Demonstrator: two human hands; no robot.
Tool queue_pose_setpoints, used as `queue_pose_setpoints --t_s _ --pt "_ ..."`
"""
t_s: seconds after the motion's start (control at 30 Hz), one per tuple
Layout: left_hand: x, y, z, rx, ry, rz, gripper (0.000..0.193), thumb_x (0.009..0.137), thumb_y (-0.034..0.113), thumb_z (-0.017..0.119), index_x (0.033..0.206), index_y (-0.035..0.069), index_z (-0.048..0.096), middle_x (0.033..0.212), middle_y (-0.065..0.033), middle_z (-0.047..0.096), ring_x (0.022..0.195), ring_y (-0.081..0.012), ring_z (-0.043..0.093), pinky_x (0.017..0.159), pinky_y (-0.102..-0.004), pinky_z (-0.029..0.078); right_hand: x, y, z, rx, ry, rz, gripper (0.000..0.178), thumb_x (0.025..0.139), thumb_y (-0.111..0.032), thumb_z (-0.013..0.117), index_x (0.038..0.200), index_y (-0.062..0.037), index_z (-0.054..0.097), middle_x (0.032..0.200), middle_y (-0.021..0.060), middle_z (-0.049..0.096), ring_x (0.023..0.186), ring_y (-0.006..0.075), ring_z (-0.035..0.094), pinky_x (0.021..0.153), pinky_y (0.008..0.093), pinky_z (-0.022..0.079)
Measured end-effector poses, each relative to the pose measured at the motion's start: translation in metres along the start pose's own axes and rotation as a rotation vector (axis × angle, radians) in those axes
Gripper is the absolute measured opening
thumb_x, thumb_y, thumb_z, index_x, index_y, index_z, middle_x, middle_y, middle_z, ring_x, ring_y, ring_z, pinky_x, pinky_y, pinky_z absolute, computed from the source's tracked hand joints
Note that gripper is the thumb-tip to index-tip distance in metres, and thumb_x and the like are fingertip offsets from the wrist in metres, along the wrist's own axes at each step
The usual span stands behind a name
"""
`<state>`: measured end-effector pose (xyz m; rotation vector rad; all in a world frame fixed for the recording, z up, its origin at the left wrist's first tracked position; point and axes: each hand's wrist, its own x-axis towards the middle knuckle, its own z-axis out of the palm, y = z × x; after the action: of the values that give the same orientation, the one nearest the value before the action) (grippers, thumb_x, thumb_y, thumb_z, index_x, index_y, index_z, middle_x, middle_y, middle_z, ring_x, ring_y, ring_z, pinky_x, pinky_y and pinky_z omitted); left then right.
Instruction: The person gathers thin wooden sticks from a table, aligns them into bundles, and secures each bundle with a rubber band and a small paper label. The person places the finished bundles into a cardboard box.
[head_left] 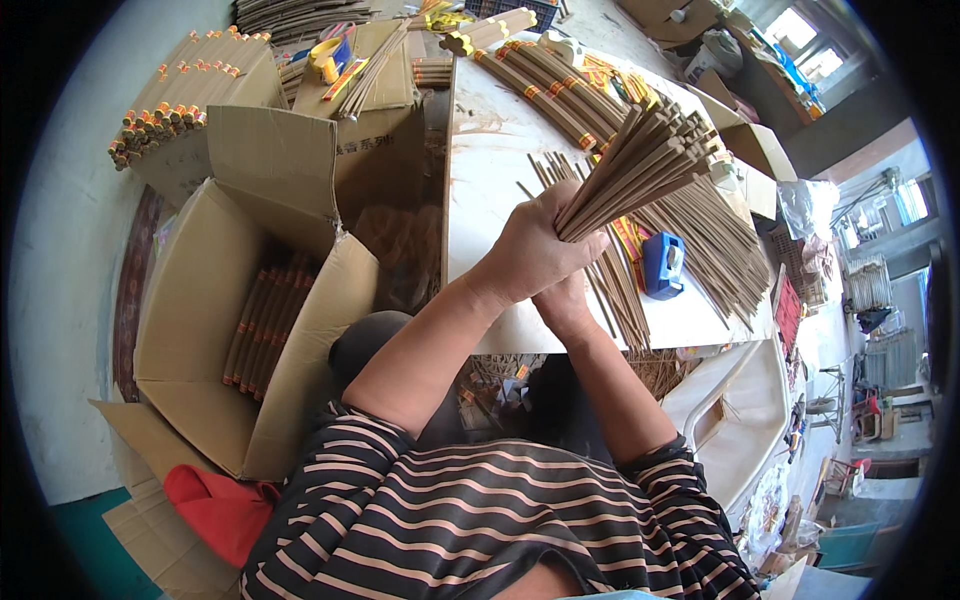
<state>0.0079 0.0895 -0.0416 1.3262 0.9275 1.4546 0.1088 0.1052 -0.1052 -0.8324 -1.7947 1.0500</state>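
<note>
My left hand (pixel 530 250) is closed around a thick bundle of brown incense sticks (pixel 635 165), tilted up and to the right above the table. My right hand (pixel 565 300) is just beneath and behind the left one, near the bundle's lower end. Its fingers are hidden, so I cannot see what they grip. Many loose incense sticks (pixel 715 250) lie fanned out on the white table (pixel 490 215) below. Among them stands a blue tape dispenser (pixel 663 265), close to the right of my hands.
Wrapped incense bundles (pixel 545 95) lie at the table's far side. To my left an open cardboard box (pixel 190 300) holds several dark banded bundles (pixel 268 325). More bundles (pixel 200 85) are stacked behind it. A red cloth (pixel 220 515) hangs by the box; a white tub (pixel 745 410) stands at right.
</note>
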Motion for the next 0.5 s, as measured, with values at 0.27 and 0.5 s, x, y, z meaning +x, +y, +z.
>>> queue_pose_setpoints --t_s 0.27,0.5 --pt "0.0 0.001 -0.002 -0.001 0.047 0.098 0.015 0.078 0.004 0.066 0.091 0.001 0.06 0.084 -0.0023 0.061 0.079 -0.0082 0.055 0.071 -0.0244 0.046 0.001 0.0 0.001 0.043 -0.059 0.101 0.038 0.08 -0.006 0.063 0.115 0.0005 0.049 0.104 0.0105 0.058 0.099 0.0195 0.055 0.087 0.0311 0.044" --pt "0.008 -0.003 -0.026 -0.422 0.131 0.016 0.012 0.08 0.009 0.065 0.086 0.003 0.056 0.071 -0.0023 0.057 0.061 -0.0116 0.056 0.058 -0.0263 0.047 0.0 -0.013 -0.008 0.202 -0.248 0.436 0.026 0.078 -0.009 0.066 0.099 -0.0032 0.052 0.08 0.0007 0.056 0.069 0.0068 0.052 0.064 0.023 0.044"
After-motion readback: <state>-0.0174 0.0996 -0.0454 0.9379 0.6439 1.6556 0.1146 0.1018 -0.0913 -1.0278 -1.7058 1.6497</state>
